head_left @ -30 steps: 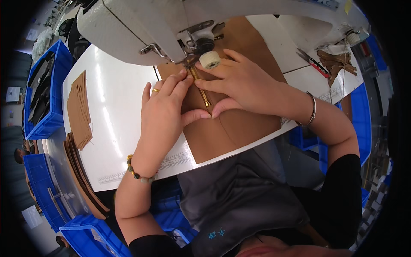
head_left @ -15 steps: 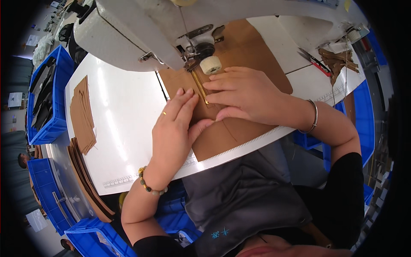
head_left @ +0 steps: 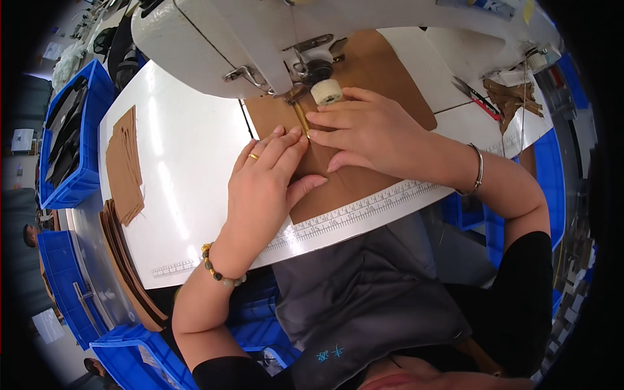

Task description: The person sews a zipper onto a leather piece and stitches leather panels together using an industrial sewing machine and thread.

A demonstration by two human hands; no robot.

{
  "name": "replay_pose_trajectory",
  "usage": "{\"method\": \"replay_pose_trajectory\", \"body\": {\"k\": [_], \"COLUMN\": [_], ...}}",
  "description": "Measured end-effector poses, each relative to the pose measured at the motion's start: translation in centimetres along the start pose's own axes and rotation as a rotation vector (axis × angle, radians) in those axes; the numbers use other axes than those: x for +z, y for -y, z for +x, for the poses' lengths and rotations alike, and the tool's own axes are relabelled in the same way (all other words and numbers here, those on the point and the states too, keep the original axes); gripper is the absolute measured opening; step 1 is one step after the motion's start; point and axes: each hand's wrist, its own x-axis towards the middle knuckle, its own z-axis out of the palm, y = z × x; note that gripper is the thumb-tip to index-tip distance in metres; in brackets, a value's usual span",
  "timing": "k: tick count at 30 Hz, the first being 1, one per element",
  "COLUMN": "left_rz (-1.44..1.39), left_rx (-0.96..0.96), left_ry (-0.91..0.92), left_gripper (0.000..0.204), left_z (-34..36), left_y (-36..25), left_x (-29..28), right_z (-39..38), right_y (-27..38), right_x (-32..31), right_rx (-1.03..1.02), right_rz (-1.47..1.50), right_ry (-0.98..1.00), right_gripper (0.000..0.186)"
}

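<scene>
Under the needle and presser foot (head_left: pixel 294 95) of a white sewing machine (head_left: pixel 188 45) lies a brown fabric piece (head_left: pixel 390 78) with a brass zipper (head_left: pixel 300 116) down its middle. My left hand (head_left: pixel 266 175) rests open on the fabric left of the zipper, its fingertips near the zipper's lower end and its thumb out to the right. My right hand (head_left: pixel 380 136) lies open on the right side, fingertips along the zipper beside a cream round knob (head_left: pixel 325 91), thumb below. Part of the zipper is hidden by my fingers.
Brown cut pieces (head_left: pixel 123 169) and curved brown strips (head_left: pixel 120 257) are at the left of the white table (head_left: pixel 175 162). Red-handled scissors (head_left: pixel 478 104) and brown scraps (head_left: pixel 510 97) are at the right. Blue bins (head_left: pixel 71 130) flank the table. Other people show at the far left.
The fabric has slid toward the machine, baring more of the ruler along the front edge. My left hand has shifted slightly right, and my two thumbs, close together earlier, are farther apart.
</scene>
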Motion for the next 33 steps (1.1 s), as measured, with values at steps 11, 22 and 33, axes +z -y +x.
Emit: {"method": "replay_pose_trajectory", "body": {"k": [11, 22, 33], "left_rz": [0.045, 0.075, 0.093], "left_rx": [-0.033, -0.017, -0.026], "left_ry": [-0.056, -0.077, -0.036], "left_gripper": [0.055, 0.051, 0.064], "left_z": [2.0, 1.5, 0.7], "left_y": [2.5, 1.8, 0.6], "left_x": [0.8, 1.1, 0.4], "right_z": [1.5, 1.9, 0.4], "right_y": [-2.6, -3.2, -0.6], "right_x": [1.8, -0.2, 1.3], "right_rx": [0.052, 0.477, 0.076], "right_rz": [0.073, 0.983, -0.055], "right_ry": [-0.064, -0.053, -0.082], "right_gripper": [0.046, 0.031, 0.059]}}
